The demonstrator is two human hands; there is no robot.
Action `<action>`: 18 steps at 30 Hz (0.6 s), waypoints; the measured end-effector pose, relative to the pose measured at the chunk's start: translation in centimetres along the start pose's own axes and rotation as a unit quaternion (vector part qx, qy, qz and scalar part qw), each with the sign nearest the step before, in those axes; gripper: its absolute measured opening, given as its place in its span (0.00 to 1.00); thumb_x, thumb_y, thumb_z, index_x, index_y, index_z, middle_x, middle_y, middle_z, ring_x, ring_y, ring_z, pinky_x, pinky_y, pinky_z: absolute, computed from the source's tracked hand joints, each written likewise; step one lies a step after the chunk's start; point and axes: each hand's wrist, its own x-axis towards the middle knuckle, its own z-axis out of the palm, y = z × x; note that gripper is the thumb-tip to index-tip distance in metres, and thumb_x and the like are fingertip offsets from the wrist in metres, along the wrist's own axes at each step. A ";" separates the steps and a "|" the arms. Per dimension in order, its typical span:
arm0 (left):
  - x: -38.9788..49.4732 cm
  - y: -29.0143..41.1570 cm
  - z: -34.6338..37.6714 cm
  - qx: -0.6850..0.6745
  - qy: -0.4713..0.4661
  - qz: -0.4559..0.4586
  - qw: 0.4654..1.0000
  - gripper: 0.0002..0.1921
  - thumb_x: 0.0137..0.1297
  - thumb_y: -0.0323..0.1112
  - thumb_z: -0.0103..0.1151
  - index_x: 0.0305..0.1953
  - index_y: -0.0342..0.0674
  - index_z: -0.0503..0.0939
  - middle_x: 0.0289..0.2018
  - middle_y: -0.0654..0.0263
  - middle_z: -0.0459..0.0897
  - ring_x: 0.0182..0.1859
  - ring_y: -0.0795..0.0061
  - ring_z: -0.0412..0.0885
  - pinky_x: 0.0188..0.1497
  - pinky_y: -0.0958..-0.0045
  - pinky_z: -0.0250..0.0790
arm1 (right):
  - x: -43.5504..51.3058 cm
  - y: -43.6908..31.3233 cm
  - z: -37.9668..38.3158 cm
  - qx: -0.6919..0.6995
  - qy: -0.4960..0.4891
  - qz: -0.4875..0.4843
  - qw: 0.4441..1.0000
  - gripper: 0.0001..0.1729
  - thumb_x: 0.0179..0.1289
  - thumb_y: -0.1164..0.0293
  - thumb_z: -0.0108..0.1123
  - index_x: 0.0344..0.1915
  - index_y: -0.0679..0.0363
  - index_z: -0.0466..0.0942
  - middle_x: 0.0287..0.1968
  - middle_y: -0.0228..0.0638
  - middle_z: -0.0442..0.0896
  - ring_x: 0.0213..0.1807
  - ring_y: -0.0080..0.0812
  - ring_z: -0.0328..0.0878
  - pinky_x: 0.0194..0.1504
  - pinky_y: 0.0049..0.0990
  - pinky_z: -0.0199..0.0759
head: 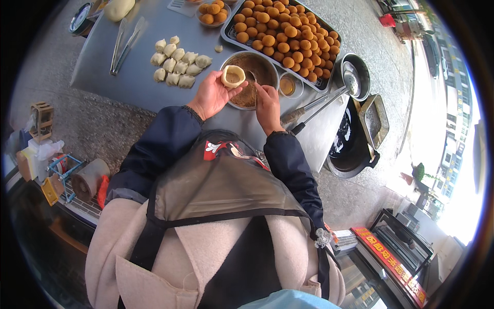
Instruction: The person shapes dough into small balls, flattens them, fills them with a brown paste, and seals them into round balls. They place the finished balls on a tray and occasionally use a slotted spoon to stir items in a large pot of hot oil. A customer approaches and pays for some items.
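My left hand (213,94) holds a cup-shaped piece of dough (233,76) with brown filling inside it. Beside it, my right hand (267,104) grips the handle of a metal spoon (252,75), whose bowl end I cannot make out clearly. Both hands are over the near side of a steel bowl (276,73) of brown crumbly filling (266,71). To the left, several pale dough pieces (180,67) sit in rows on the metal table (127,83). One small dough bit (219,48) lies apart near the bowl.
A tray (227,36) of fried balls (283,47) stands behind the bowl. Right of it are a glass cup (290,85) of amber liquid, a skimmer (350,79) resting in a pot (364,92), and a black wok (343,154). Tongs (129,44) and a large dough lump (119,8) lie left.
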 end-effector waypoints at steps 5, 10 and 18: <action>-2.3 -0.2 3.6 0.105 -0.080 0.020 0.991 0.27 0.78 0.55 0.34 0.51 0.36 0.74 0.42 0.58 0.82 0.42 0.70 0.83 0.47 0.69 0.77 | 1.7 -4.5 -1.9 0.452 -0.064 0.064 0.887 0.41 0.62 0.63 0.70 0.69 0.66 0.62 0.65 0.42 0.70 0.64 0.32 0.70 0.63 0.29 0.65; -4.0 -0.8 8.5 0.264 -0.036 0.149 0.952 0.25 0.78 0.55 0.34 0.44 0.39 0.75 0.37 0.68 0.79 0.41 0.82 0.76 0.45 0.76 0.69 | 3.4 -9.1 -4.5 0.368 -0.131 0.095 0.916 0.63 0.42 0.52 0.81 0.70 0.69 0.55 0.67 0.42 0.68 0.68 0.32 0.65 0.67 0.32 0.62; -5.2 0.0 10.9 0.326 -0.054 0.166 0.929 0.26 0.78 0.56 0.35 0.37 0.39 0.75 0.30 0.72 0.77 0.32 0.86 0.73 0.34 0.80 0.66 | 3.7 -11.2 -7.0 0.390 -0.116 0.052 0.912 0.56 0.45 0.54 0.81 0.68 0.67 0.61 0.64 0.41 0.72 0.66 0.32 0.69 0.65 0.31 0.65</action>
